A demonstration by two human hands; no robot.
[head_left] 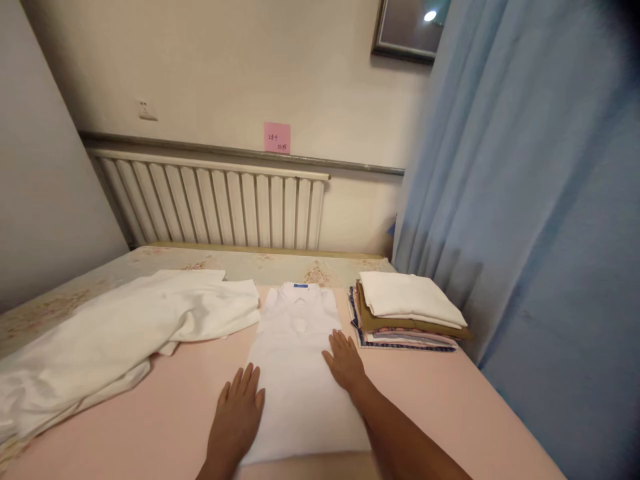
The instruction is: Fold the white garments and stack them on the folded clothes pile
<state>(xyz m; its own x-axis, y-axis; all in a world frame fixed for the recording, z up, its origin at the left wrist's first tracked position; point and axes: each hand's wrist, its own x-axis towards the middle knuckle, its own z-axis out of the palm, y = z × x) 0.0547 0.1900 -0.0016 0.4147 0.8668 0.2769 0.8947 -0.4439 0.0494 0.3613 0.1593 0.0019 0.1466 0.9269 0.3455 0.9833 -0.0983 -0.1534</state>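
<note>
Left hand [236, 407] and right hand [345, 360] are spread flat with fingers extended, gripping nothing, at opposite side edges of the folded white shirt [300, 387], which lies on the pink sheet [180, 393] with its collar [301, 288] farthest away. It looks light, soft and easily creased, not fragile, so the surest hold is probably palms slid under both sides, keeping the folds together. Its sleeves and underside are hidden, how firmly either palm presses cannot be told, the blue label's [301, 286] print is unreadable, and the loose white garment [135, 320] runs out at the left border.
</note>
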